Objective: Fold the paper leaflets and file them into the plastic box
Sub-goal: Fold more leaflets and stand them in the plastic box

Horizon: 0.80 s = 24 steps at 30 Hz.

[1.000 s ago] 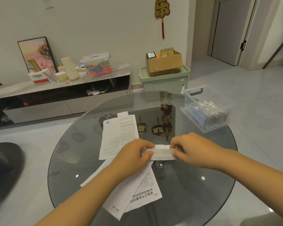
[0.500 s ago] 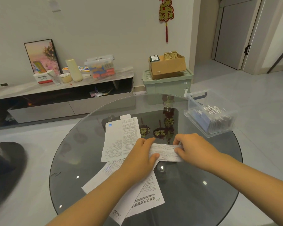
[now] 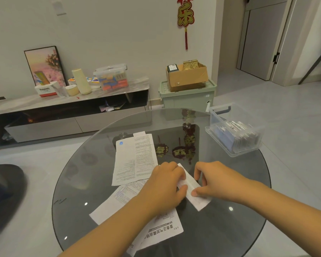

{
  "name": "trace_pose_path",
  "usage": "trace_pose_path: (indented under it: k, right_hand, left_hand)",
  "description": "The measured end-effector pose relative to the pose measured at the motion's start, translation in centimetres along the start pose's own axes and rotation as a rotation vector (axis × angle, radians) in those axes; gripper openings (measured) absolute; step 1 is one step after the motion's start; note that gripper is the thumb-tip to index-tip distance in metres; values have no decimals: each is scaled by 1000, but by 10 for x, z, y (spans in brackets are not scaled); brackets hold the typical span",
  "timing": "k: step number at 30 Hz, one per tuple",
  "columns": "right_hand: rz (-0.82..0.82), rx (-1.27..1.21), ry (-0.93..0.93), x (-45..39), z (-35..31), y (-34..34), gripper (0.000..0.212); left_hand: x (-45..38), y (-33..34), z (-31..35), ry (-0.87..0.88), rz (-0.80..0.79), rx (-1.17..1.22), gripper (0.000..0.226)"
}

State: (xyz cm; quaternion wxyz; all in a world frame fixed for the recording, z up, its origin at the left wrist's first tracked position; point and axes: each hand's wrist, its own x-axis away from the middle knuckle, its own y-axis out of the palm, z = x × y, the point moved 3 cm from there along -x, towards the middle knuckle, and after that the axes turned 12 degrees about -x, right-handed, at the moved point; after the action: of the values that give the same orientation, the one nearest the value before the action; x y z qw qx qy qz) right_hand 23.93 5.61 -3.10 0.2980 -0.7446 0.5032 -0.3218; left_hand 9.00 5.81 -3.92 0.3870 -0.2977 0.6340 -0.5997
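Presently, at lower centre of the frame, we list our left hand, fingers curled over the near-left edge of a folded leaflet strip and pinning it to the glass table. Our right hand sits just beside, thumb pressing the strip flat, fingers bent above it; we judge this is to set the crease. The strip lies diagonally between both hands, its lower end free toward the right.

Under our left forearm: loose unfolded leaflets, fanned and overlapping, awaiting their turn. Above them, left of centre: one flat printed sheet.

At right of the frame, on the table's edge: the clear plastic box, lid off, folded leaflets standing filed inside, well apart from the hands yet seemingly within reach for filing.
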Motion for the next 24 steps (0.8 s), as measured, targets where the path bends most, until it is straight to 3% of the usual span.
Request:
trace_pose_path:
  k: [6, 11, 17, 24]
  right_hand:
    - [-106, 76, -143, 13, -2, -1, 43]
    - [-124, 158, -217, 23, 0, -3, 51]
    - [-95, 227, -297, 27, -4, -2, 37]
    - [-90, 263, -354, 30, -7, 1, 25]
  left_hand:
    - [4, -4, -8, 68, -200, 143, 43]
    - [4, -4, -8, 42, -212, 226, 32]
    - [6, -2, -4, 12, -224, 301, 15]
    - [2, 2, 2, -74, -215, 242, 16]
